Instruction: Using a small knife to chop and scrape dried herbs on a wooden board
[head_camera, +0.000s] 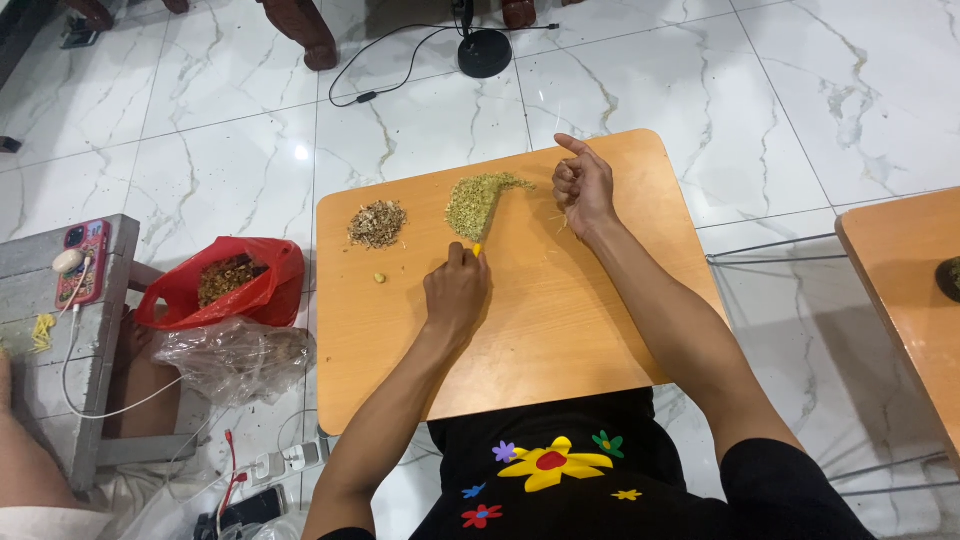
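White marble floor (800, 90) all round, grey veins. On it my small wooden table (560, 340), light orange top, rounded corners, lap pulled up under its near edge. A second table (905, 290) of the same kind stands off to my right, only its corner in view.

Left of my table, on the floor: a red plastic bag (240, 285) open at the mouth with dried plant bits inside; a clear bag (235, 355) slumped just in front of it. Further left, a grey bench (110, 300) with a phone (80, 260) in a pink case lying on it, white cable trailing down.

On the tabletop, far half: a green pile (478, 200) of chopped dried herb, tailing off to the right in a thin curve. Just left of it, apart, a smaller brown pile (377, 223) of coarser woody scraps. One stray crumb (379, 277) nearer me.

My left hand (455, 292) rests knuckles-up below the green pile, fingers pressed together, pinching a small yellow tool (477, 248) whose tip touches the pile's near edge. My right hand (583, 185) sits beside the pile's tail, fingers curled in loosely, thumb stuck out; whether it holds anything, I cannot tell.
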